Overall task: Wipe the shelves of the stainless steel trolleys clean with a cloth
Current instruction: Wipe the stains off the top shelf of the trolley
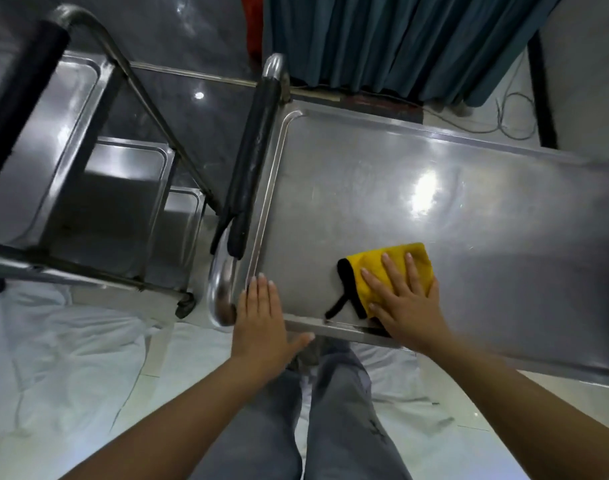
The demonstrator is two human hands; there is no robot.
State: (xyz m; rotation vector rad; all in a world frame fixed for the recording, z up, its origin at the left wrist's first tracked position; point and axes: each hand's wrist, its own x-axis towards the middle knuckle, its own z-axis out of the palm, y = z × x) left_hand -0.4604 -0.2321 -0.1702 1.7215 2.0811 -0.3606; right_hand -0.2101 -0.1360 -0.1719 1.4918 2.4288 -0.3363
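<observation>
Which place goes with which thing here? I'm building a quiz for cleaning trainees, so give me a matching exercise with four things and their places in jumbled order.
Things
1. yellow cloth
2. left hand
3. black handle grip
4. teal curtain

Places
A. hanging beyond the far side of the trolley
B. along the left end of the top shelf
C. flat at the near left corner of the shelf rim
D. on the shelf, pressed under the right hand

Pairs: 1-D, 2-C, 3-B, 4-A
</observation>
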